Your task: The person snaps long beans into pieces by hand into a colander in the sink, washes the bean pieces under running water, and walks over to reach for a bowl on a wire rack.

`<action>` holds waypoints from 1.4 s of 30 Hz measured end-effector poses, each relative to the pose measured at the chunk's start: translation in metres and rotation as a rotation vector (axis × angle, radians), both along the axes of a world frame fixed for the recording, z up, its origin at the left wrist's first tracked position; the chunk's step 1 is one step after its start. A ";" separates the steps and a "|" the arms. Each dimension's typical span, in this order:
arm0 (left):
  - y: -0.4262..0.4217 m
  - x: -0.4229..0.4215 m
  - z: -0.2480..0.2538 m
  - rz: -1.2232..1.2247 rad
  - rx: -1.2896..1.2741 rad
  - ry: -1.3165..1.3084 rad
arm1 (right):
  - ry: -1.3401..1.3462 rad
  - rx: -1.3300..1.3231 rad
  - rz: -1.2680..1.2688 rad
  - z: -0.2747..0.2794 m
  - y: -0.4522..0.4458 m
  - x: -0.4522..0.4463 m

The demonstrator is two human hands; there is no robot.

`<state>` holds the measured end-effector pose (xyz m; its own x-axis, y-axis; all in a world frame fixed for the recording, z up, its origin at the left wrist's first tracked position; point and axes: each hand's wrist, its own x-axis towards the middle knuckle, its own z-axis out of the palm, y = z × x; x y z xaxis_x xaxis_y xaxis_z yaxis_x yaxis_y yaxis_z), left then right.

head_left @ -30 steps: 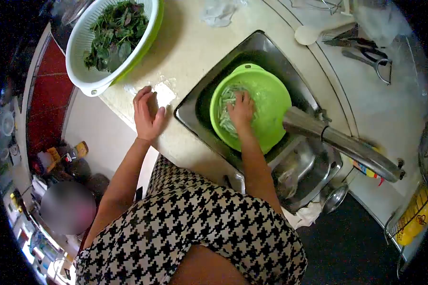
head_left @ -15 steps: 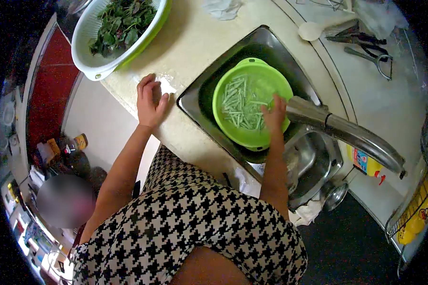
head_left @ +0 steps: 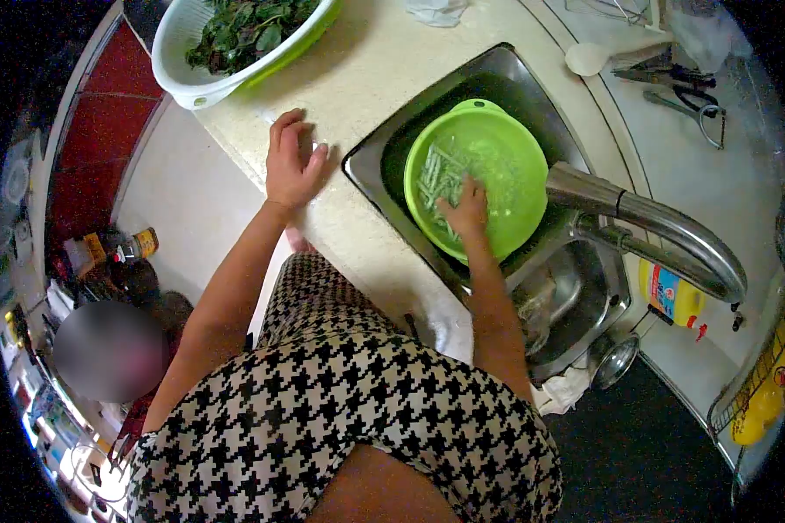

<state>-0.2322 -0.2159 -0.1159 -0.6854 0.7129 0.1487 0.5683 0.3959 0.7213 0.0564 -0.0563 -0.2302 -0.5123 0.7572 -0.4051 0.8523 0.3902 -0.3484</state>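
A light green plastic basin [head_left: 525, 206] holds water and cut green bean pieces [head_left: 439, 179], and it sits in the metal sink [head_left: 371, 166]. My right hand [head_left: 467, 212] reaches into this basin, thumb and fingers apart, at the edge of the beans; its fingertips are partly lost in the water. No bean shows clearly gripped. On the wet cream counter [head_left: 358, 91], left of the sink, rests my left hand [head_left: 295, 170] with fingers spread and nothing in it.
A white colander [head_left: 176, 70] with dark leafy greens [head_left: 253, 37] stands at the upper left. The metal faucet [head_left: 672, 225] arches over the sink's right side. Beyond are a peeler [head_left: 715, 126], a white spoon [head_left: 589, 59] and a yellow bottle [head_left: 672, 292]. Another person is at lower left.
My right hand has moved left across the basin toward the beans, which now lie bunched at the left side. The left hand stays on the counter. The view has shifted slightly.
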 end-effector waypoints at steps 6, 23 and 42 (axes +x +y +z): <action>0.020 0.008 -0.022 -0.014 0.087 -0.023 | -0.155 0.089 0.118 -0.022 0.024 0.043; -0.456 0.022 -0.136 -0.030 -0.914 -0.460 | -0.046 0.767 0.273 0.138 -0.036 -0.069; -0.662 0.097 -0.125 0.981 -0.505 -0.773 | 0.295 0.126 1.100 0.149 -0.252 -0.447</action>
